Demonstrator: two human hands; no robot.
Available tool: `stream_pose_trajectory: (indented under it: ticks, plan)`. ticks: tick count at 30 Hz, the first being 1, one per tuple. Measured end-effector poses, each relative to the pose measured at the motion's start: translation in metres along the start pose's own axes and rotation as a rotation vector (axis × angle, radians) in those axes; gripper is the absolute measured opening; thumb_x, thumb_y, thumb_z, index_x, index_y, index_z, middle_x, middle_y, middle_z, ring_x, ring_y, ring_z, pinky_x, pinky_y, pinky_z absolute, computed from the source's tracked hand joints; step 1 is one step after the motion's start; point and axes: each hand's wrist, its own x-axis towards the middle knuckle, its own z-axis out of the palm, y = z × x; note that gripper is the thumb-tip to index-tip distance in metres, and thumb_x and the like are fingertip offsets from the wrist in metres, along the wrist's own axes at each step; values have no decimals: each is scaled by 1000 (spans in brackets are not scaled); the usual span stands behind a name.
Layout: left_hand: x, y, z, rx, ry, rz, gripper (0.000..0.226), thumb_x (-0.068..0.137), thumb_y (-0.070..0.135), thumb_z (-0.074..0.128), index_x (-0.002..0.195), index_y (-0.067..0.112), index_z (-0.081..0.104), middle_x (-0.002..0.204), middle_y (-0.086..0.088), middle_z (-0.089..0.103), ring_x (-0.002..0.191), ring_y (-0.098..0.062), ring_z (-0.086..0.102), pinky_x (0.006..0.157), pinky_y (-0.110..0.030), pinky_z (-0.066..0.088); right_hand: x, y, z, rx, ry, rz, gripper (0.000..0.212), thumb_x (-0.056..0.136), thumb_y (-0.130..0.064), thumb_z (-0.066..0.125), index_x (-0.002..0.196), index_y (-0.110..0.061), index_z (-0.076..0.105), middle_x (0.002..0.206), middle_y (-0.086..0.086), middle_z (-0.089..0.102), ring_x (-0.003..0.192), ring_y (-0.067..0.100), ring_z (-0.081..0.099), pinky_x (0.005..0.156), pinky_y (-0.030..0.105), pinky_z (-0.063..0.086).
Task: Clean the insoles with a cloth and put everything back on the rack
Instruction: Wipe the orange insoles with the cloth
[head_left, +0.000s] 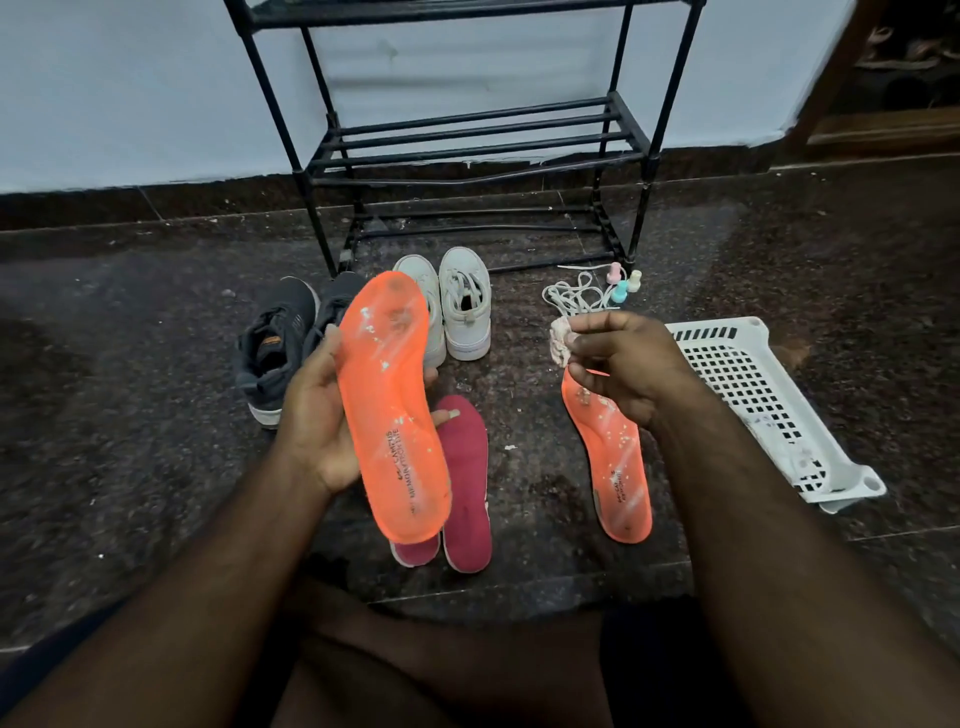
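Observation:
My left hand (317, 415) grips an orange insole (389, 405) from behind, holding it up with its speckled, dirty top face toward me. My right hand (618, 358) pinches a small pale crumpled cloth (560, 340) above a second orange insole (613, 457), which lies on the floor and is also flecked with dirt. Two magenta insoles (467, 483) lie side by side on the floor, partly hidden behind the raised insole. The black metal shoe rack (467, 140) stands against the wall with bare shelves.
A pair of dark sneakers (280, 343) and a pair of white sneakers (462, 306) sit on the dark stone floor before the rack. White laces (576, 296) and small pastel bottles (621, 283) lie to the right. A white perforated basket (753, 395) lies tipped at right.

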Motion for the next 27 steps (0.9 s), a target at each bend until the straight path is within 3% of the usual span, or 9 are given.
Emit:
stream_pose_trajectory:
  ticks: [4, 7, 10, 16, 21, 24, 27]
  plan:
    - [-3, -14, -11, -192, -123, -57, 87, 89, 77, 43, 146, 12, 49, 145, -20, 53, 131, -50, 49, 98, -77, 37, -4, -4, 4, 66, -35, -1, 21, 85, 7, 62, 90, -12, 67, 77, 2, 67, 66, 12, 59, 69, 29, 54]
    - [1, -23, -10, -255, -150, -80, 92, 87, 79, 43, 146, 10, 50, 149, -19, 49, 135, -54, 41, 106, -79, 24, -6, -5, 8, 72, -60, -5, 20, 86, 6, 61, 90, -13, 67, 78, 3, 65, 67, 12, 58, 68, 29, 54]
    - [8, -29, -5, -274, -109, -81, 90, 85, 80, 43, 141, 10, 56, 146, -20, 51, 132, -54, 45, 99, -80, 32, -8, -5, 15, 61, -84, -9, 20, 86, 6, 61, 91, -13, 67, 77, 2, 66, 66, 12, 58, 68, 29, 54]
    - [21, -47, -1, -210, -62, -236, 86, 89, 78, 39, 145, 13, 51, 144, -21, 53, 123, -48, 57, 87, -67, 50, -9, 1, 34, -52, -82, -80, 17, 86, 4, 64, 96, -9, 69, 76, 2, 66, 65, 13, 59, 64, 27, 54]
    - [29, -65, 3, -135, -72, -313, 77, 92, 72, 35, 131, 12, 64, 132, -19, 63, 112, -46, 63, 77, -62, 55, -4, 12, 57, -355, -45, -345, 16, 85, 4, 66, 93, -8, 73, 81, 5, 72, 66, 12, 64, 63, 25, 53]
    - [33, -71, 4, -91, -94, -324, 70, 92, 71, 37, 123, 18, 70, 123, -15, 67, 106, -39, 64, 76, -59, 56, 0, 20, 68, -866, 97, -557, 17, 85, -8, 67, 97, -16, 76, 91, -1, 73, 80, 9, 67, 72, 18, 46]
    - [34, -73, 5, -64, -119, -316, 67, 94, 69, 35, 107, 20, 78, 109, -13, 72, 90, -35, 70, 70, -54, 57, -3, 22, 78, -1021, 73, -539, 25, 85, -10, 62, 105, -18, 76, 105, 0, 73, 98, 15, 66, 85, 21, 42]
